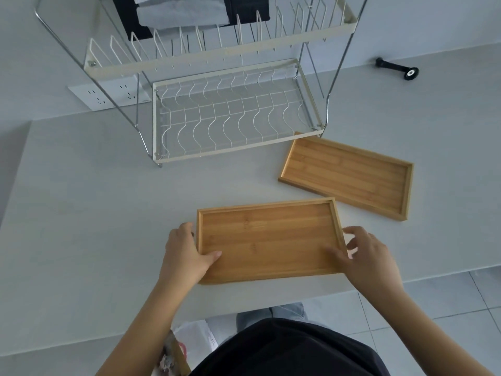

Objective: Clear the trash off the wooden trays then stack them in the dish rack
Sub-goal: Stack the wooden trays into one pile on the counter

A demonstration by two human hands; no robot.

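From the head camera, a pale grey worktop fills most of the view. At its far side stands a two-tier wire rack with a white frame and chrome legs. The lower tier is a grid of wavy wire slots with nothing in them; the upper tier is a row of upright wire dividers, also bare. Behind the upper tier, folded light and dark cloths show through the wires. A white socket strip lies at the wall, just behind the rack's left legs. Far right on the worktop, well apart from everything else, lies a small black dumbbell-shaped object.

Two wooden trays lie flat on the worktop, both bare inside. The far tray sits at an angle to the right of the rack, one corner touching or tucked just under the rack's front right foot. The near tray lies close to the worktop's front edge, between the two hands.

The left hand grips the near tray's left short side, thumb lying inside on the tray floor, fingers curled round the outer rim. The right hand is at the right short side, thumb resting on the tray floor inside the rim, fingers spread loosely outside the edge; whether they press the rim I cannot tell.

Below the worktop edge, a white bag with crumpled wrappers in it sits by the tiled floor.
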